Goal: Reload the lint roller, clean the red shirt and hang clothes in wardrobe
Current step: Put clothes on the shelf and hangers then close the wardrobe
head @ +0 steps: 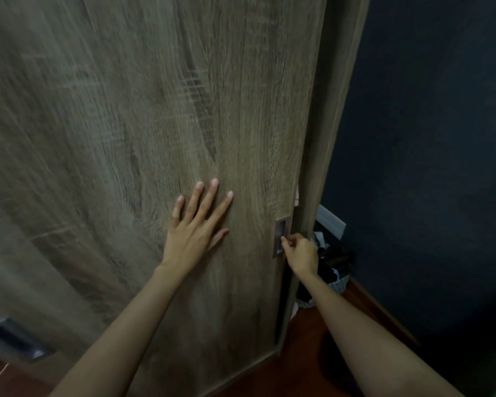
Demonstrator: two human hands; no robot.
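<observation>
A wood-grain sliding wardrobe door (132,116) fills most of the view and is blurred. My left hand (196,224) lies flat on the door, fingers spread, holding nothing. My right hand (299,252) has its fingertips hooked in the recessed metal handle (280,237) at the door's right edge. A narrow dark gap shows between the door's edge and the wardrobe side panel (327,173). A sliver of pinkish fabric (297,197) peeks out of that gap. The lint roller and the red shirt are not in view.
A dark blue wall (430,138) stands to the right with a white skirting piece (331,220). A basket of dark items (337,267) sits in the corner on the reddish wooden floor (307,356). Another recessed handle (15,338) shows at the lower left.
</observation>
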